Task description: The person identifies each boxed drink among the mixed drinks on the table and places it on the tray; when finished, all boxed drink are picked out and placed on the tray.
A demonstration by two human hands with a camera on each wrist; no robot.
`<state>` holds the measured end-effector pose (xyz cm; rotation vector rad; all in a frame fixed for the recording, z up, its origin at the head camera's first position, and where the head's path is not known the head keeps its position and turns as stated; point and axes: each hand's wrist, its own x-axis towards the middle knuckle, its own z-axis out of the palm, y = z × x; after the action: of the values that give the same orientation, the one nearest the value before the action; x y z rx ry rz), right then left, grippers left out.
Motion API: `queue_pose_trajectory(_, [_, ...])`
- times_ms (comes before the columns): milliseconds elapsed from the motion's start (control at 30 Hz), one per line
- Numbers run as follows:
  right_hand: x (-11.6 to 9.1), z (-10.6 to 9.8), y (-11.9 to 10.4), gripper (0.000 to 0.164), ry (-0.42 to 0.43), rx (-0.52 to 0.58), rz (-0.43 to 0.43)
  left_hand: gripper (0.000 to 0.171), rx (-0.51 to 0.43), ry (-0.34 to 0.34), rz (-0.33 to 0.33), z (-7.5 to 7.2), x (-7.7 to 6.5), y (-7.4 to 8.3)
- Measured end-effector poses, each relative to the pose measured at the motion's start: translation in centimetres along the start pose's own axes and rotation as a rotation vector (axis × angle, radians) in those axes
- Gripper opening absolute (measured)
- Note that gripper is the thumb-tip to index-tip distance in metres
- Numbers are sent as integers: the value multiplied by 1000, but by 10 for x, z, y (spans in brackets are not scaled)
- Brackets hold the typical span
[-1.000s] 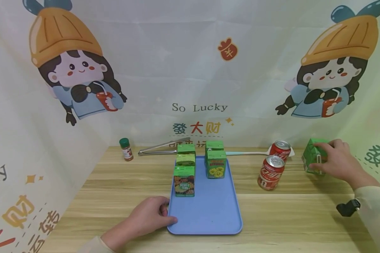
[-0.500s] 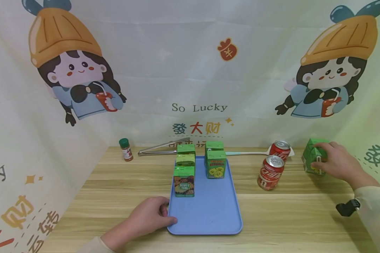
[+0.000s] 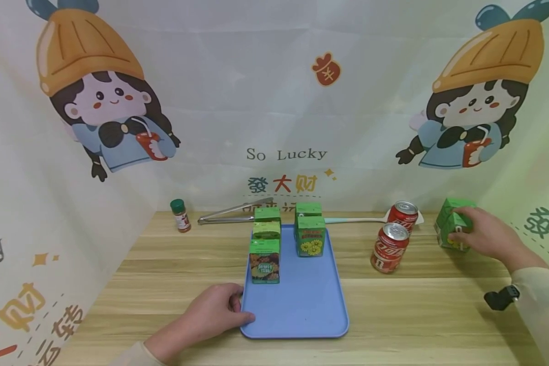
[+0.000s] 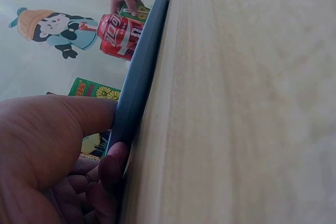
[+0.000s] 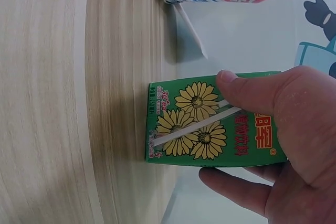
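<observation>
My left hand (image 3: 215,307) pinches the blue tray (image 3: 302,310) by its left rim near the front corner. In the left wrist view the thumb presses the top of the tray's edge (image 4: 142,61), with fingertips curled beneath. At the far right my right hand (image 3: 491,236) grips an upright green drink carton (image 5: 194,124) printed with yellow flowers, a white straw on its face. Thumb on the front, fingers on the far side. Another green carton (image 3: 455,203) stands right behind it. Several green cartons stand on the tray: a left row (image 3: 265,262) and a right row (image 3: 310,239).
Two red soda cans (image 3: 390,249) stand between the tray and my right hand. Behind them lies a white utensil with a pale handle (image 3: 357,220). Metal tongs (image 3: 226,219) and a green-capped spice bottle (image 3: 180,216) are at the back left. Printed cloth hangs behind the table.
The head view has shifted very slightly. My right thumb sits a touch higher on the carton; the left hand, tray and other things stay in place.
</observation>
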<state>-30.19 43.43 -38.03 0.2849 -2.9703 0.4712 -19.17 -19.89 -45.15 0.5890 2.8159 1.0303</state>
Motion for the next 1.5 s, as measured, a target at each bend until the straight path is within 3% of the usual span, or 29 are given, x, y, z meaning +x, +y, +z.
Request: queue_pose_trajectory(1500, [-2,-6,5,83,-39,39,80,33,-14,-11,4,0,1,-2])
